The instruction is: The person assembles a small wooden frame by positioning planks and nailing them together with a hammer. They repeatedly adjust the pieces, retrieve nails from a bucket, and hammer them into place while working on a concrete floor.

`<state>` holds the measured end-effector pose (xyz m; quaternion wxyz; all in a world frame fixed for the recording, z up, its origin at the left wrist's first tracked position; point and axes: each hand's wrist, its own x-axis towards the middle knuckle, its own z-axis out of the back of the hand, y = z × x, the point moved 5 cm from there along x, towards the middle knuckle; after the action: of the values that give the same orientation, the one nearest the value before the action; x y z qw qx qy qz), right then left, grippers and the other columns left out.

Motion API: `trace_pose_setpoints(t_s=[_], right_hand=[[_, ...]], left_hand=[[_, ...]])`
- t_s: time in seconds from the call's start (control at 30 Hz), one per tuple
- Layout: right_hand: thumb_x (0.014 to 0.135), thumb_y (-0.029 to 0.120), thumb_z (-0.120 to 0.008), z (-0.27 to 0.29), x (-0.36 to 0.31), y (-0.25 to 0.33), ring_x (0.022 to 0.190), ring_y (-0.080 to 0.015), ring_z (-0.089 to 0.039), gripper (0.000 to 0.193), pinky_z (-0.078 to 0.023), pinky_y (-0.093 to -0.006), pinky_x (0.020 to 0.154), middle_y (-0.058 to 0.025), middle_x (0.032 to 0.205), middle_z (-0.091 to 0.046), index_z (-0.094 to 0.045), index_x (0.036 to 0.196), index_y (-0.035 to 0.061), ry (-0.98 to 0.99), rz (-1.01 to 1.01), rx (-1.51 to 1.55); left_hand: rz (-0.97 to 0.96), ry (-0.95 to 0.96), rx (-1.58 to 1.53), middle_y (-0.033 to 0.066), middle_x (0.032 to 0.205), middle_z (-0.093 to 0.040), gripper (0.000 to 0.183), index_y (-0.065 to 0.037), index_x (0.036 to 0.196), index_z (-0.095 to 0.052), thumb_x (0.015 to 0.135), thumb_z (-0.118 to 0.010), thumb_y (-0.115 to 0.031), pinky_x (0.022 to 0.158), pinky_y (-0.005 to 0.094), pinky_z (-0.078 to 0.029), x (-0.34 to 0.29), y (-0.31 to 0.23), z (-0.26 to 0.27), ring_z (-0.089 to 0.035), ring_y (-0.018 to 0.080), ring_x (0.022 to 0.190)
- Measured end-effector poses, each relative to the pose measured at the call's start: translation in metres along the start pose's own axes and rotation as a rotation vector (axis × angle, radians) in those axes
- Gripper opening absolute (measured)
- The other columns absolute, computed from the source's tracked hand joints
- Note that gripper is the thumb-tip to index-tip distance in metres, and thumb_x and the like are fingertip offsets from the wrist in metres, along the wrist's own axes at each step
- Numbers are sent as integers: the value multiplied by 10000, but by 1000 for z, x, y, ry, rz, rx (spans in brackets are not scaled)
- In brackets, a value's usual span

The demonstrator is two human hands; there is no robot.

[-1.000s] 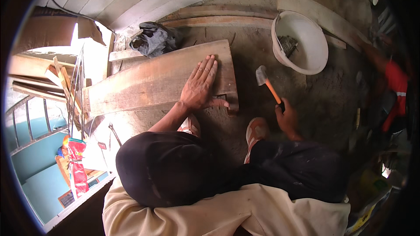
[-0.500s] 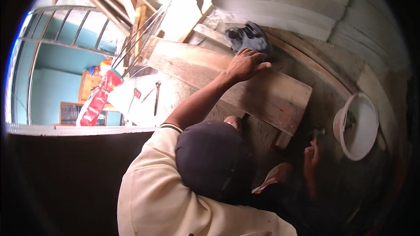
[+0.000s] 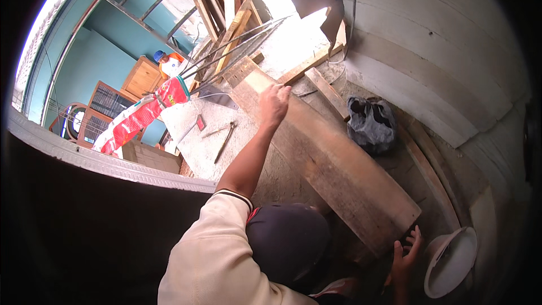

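Note:
A wide wooden plank (image 3: 339, 169) runs slantwise from the upper left down to the lower right in front of me. Over its far part is my left hand (image 3: 274, 103), fingers curled closed; a tiny pale thing shows at the fingertips, too small to name. My right hand (image 3: 405, 253) is in shadow beside the plank's near right corner, its fingers apart and pointing up. A thin orange strip (image 3: 387, 282) shows beside its wrist, and I cannot tell what it is. A black plastic bag (image 3: 371, 125) sits right of the plank.
A white basin (image 3: 451, 262) leans beyond my right hand. Pincers (image 3: 227, 141) and a red-headed tool (image 3: 192, 128) lie on a pale slab at left, near a red sack (image 3: 152, 114). Thin rods and timber (image 3: 234, 34) stand behind. Another person (image 3: 168, 63) is far left.
My left hand has gone from over the bag to the plank's far part, and its fingers have curled. My right hand, earlier by a hammer, is now spread near the plank's corner. The view has turned.

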<state>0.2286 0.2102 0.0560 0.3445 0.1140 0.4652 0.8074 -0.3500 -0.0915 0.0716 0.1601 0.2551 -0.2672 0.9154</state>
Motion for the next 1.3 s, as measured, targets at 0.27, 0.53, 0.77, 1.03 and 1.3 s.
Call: trace_pose_setpoints(t_s=[0.27, 0.53, 0.77, 1.03, 1.3], right_hand=[[920, 96, -756, 1, 117, 110, 1035, -399, -694, 408, -551, -484, 918, -216, 1144, -692, -663, 1295, -33, 357, 363, -388], [1084, 270, -640, -38, 183, 186, 1078, -357, -730, 351, -561, -457, 959, -194, 1129, -769, -703, 1306, 6, 726, 55, -624], [1060, 278, -689, -156, 238, 325, 1157, -336, -727, 359, -537, -471, 1031, -223, 1237, -753, -706, 1347, 64, 809, 37, -339], [1072, 84, -678, -444, 406, 542, 811, -156, -744, 209, -589, -298, 755, -130, 955, -783, -720, 1226, -50, 628, 455, 337], [1106, 182, -620, -587, 596, 868, 897, -146, -728, 250, -572, -304, 818, -82, 999, -758, -716, 1247, -1, 423, 813, 405]], left_hand=[[580, 221, 324, 232, 1721, -352, 836, -56, 1598, -484, 1020, -540, -658, 1319, 569, -160, 97, 177, -26, -271, 372, 1624], [731, 201, 355, 231, 1724, -343, 923, -70, 1658, -411, 1048, -371, -762, 1332, 591, -42, 94, 183, -59, -212, 370, 1643], [766, 269, 377, 201, 1614, -481, 812, -64, 1573, -512, 1068, -438, -696, 1331, 602, -82, 105, 171, -46, -320, 353, 1573], [792, 237, 353, 157, 1520, -528, 715, -62, 1478, -579, 1039, -563, -626, 1315, 626, -113, 117, 169, -37, -362, 339, 1528], [893, 246, 215, 128, 1543, -519, 668, -122, 1482, -592, 1032, -577, -615, 1331, 590, -110, 122, 174, -26, -341, 316, 1556]])
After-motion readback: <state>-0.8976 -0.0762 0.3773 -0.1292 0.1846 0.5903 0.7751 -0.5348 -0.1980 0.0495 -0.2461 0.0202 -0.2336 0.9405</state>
